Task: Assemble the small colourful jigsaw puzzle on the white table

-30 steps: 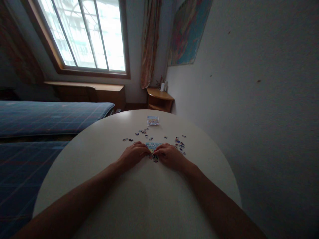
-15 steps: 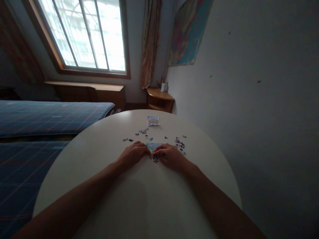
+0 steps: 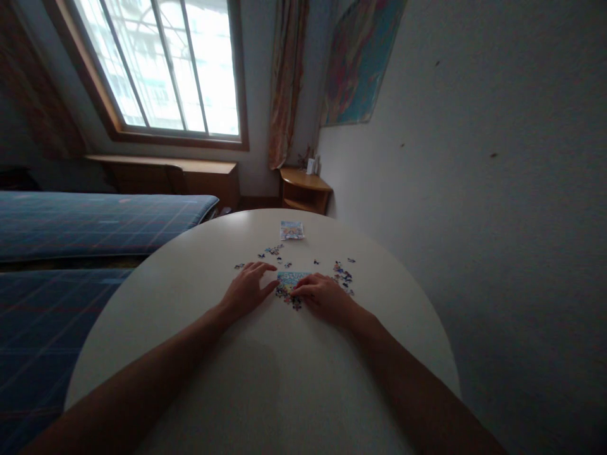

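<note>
A small, partly joined jigsaw puzzle (image 3: 289, 282) lies on the round white table (image 3: 265, 379), mostly blue on top. My left hand (image 3: 249, 289) rests flat beside its left edge, fingers stretched out and open, holding nothing. My right hand (image 3: 324, 295) lies on the puzzle's right side with its fingers curled down onto the pieces; what is under the fingertips is too small to make out. Loose puzzle pieces (image 3: 342, 274) are scattered behind and to the right of my hands, with more loose pieces (image 3: 272, 251) further back.
A small printed picture card (image 3: 291, 230) lies near the table's far edge. A white wall runs along the right. Beds with blue plaid covers (image 3: 95, 221) stand at the left. A wooden corner shelf (image 3: 303, 188) and a window are at the back.
My left hand has drawn away from the puzzle's edge to the left and its fingers have spread out flat. My right hand has stayed on the puzzle.
</note>
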Tool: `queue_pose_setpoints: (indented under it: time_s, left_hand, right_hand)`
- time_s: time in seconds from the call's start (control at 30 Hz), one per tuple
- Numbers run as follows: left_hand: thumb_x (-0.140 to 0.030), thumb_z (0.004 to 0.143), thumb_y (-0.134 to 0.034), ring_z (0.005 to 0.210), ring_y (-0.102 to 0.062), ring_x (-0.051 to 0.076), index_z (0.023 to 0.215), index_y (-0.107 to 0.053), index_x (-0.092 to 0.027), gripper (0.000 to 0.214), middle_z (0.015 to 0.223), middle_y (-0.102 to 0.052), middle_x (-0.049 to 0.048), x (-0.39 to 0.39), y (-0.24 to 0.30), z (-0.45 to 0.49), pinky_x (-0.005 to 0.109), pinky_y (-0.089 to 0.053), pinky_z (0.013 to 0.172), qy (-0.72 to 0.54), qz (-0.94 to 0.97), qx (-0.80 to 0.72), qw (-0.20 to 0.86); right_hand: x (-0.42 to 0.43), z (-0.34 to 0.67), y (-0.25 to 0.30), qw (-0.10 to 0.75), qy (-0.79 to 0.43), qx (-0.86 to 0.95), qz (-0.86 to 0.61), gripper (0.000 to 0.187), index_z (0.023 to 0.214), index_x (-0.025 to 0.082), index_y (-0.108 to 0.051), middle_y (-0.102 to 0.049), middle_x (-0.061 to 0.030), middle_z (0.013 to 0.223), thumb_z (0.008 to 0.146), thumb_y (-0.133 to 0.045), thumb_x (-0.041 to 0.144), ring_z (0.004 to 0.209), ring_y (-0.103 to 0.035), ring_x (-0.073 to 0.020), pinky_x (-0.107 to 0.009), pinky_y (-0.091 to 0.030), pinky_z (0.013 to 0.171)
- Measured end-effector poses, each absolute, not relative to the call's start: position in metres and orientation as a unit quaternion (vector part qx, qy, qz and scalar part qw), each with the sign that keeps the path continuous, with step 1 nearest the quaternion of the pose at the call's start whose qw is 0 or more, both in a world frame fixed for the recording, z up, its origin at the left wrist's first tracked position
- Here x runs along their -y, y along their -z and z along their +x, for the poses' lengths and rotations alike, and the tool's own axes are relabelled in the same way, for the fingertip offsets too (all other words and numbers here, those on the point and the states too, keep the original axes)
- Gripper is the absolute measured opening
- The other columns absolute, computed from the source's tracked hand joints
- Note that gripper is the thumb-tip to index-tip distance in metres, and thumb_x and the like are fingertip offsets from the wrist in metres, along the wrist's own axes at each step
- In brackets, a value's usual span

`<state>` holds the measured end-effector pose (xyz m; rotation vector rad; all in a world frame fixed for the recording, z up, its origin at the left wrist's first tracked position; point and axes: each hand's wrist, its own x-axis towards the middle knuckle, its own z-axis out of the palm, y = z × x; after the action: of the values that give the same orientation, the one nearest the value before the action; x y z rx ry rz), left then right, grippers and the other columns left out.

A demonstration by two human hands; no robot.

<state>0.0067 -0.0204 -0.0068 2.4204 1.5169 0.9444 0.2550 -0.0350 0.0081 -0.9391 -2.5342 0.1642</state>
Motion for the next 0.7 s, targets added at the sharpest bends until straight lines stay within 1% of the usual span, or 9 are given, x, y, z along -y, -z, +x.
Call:
queue_pose_setpoints:
  time_s: [0.07,0.13,0.23,0.4,0.7]
  left_hand:
    - [-0.039,0.088,-0.063,0.116,-0.057,0.027,0.115,-0.063,-0.023,0.032,0.12,-0.066,0.0066,0.0229,0.0075,0.01,0.043,-0.045,0.101,-0.305,0.812,-0.492,0.075]
    - [-0.04,0.087,-0.064,0.118,-0.055,0.027,0.115,-0.063,-0.022,0.033,0.121,-0.066,0.0069,0.0245,0.0078,0.0121,0.043,-0.044,0.103,-0.294,0.818,-0.488,0.082]
    - [-0.043,0.086,-0.065,0.119,-0.055,0.028,0.115,-0.063,-0.021,0.036,0.122,-0.065,0.0072,0.0246,0.0089,0.0132,0.043,-0.043,0.105,-0.284,0.821,-0.488,0.084]
    - [-0.044,0.086,-0.065,0.119,-0.055,0.028,0.117,-0.062,-0.021,0.039,0.123,-0.065,0.008,0.0227,0.0117,0.0135,0.043,-0.042,0.105,-0.278,0.826,-0.484,0.075]
    - [-0.041,0.081,-0.07,0.118,-0.055,0.029,0.115,-0.063,-0.021,0.04,0.12,-0.066,0.0079,0.0252,0.0076,0.0177,0.044,-0.043,0.104,-0.272,0.813,-0.51,0.076]
  right_hand:
    - [0.0352,0.2548,-0.0082,0.215,-0.059,0.913,-0.341,0.029,0.107,0.028,-0.076,-0.073,-0.0058,0.108,0.091,-0.056,0.013,0.096,-0.065,-0.0172,-0.032,-0.047,0.09]
    - [0.0354,0.2546,-0.0081,0.218,-0.057,0.912,-0.343,0.03,0.107,0.029,-0.075,-0.073,-0.005,0.108,0.091,-0.056,0.012,0.096,-0.065,-0.017,-0.032,-0.047,0.09]
    - [0.0358,0.2543,-0.0086,0.218,-0.055,0.911,-0.346,0.032,0.108,0.031,-0.075,-0.072,-0.0034,0.108,0.09,-0.057,0.011,0.097,-0.064,-0.0173,-0.032,-0.046,0.09]
    - [0.0368,0.2537,-0.0106,0.214,-0.06,0.911,-0.348,0.03,0.108,0.031,-0.075,-0.072,-0.0042,0.108,0.091,-0.057,0.013,0.097,-0.064,-0.0175,-0.032,-0.047,0.09]
    - [0.0364,0.2528,-0.0104,0.218,-0.061,0.909,-0.351,0.029,0.108,0.03,-0.075,-0.072,-0.0049,0.106,0.092,-0.058,0.014,0.098,-0.064,-0.0173,-0.031,-0.047,0.09]
